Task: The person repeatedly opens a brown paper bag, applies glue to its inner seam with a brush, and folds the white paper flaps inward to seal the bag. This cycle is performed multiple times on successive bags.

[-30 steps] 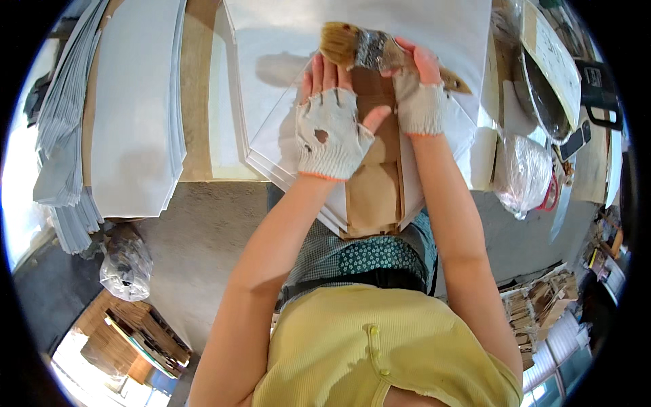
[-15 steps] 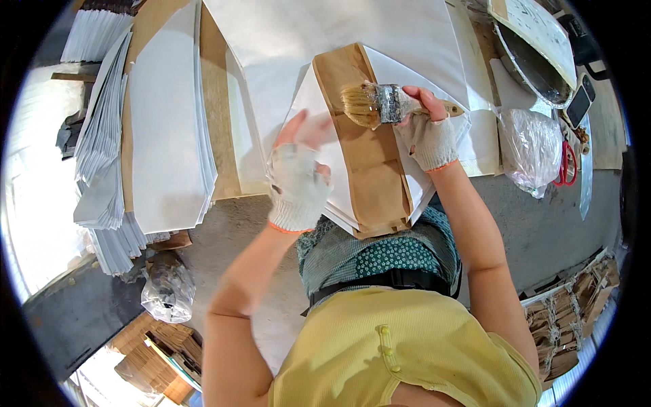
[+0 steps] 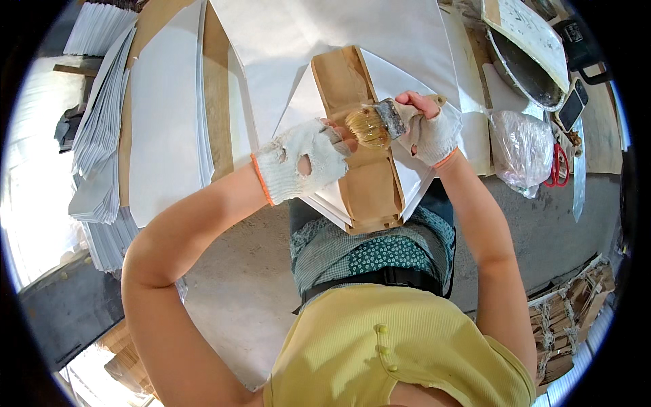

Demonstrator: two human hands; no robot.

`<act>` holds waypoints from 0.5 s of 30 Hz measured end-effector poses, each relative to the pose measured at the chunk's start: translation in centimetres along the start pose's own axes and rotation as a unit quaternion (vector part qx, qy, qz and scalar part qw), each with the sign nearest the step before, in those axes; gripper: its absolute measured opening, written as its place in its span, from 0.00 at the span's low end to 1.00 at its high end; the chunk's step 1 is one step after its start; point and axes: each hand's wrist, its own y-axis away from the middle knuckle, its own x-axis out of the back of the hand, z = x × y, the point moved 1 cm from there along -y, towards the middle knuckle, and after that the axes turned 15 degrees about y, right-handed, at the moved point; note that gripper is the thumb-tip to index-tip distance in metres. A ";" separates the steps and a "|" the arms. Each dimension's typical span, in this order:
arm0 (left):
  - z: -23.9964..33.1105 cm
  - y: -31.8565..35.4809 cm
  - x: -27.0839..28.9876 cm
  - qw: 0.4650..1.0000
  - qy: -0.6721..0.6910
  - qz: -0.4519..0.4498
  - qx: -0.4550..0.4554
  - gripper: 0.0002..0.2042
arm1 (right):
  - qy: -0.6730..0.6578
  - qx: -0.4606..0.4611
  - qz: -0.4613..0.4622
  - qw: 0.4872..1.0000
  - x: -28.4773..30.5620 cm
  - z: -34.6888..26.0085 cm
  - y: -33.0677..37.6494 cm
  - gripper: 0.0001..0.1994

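Note:
My right hand [image 3: 434, 136], in a white fingerless knit glove, grips a wide paintbrush [image 3: 390, 117] by its handle. Pale, wet-looking bristles [image 3: 366, 129] point left over a brown paper strip [image 3: 371, 193]. The strip runs down a folded white paper piece [image 3: 308, 95] with slanted edges, lying at the table's near edge. My left hand [image 3: 302, 160], in a matching glove with a hole in its back, reaches across the strip. Its bent fingertips meet the bristle tips; whether they pinch anything there is hidden.
Stacked white paper sheets [image 3: 166, 108] lie to the left. At the right are a tilted pan [image 3: 512, 64] of dark contents, a clear plastic bag [image 3: 522, 149], red-handled scissors [image 3: 558, 166], a phone [image 3: 574, 105] and a black mug [image 3: 582, 47]. Bundled brown pieces [image 3: 559, 325] sit lower right.
My left hand has swung right and turned inward, bringing its fingers to the bristles. The brush has tilted, its bristles dropping slightly lower and to the right.

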 end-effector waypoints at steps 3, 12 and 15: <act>2.2 -1.1 1.5 0.992 0.015 -0.114 0.050 0.11 | -0.019 -0.024 -0.001 1.000 0.4 0.2 -0.1 0.18; 2.8 -1.6 -0.6 0.904 -0.044 -0.213 0.368 0.18 | 0.073 -0.073 -0.039 0.994 0.2 -0.7 0.5 0.18; 3.0 0.3 -2.4 0.973 -0.114 -0.090 0.177 0.19 | 0.068 -0.062 -0.065 0.994 1.4 0.5 0.1 0.17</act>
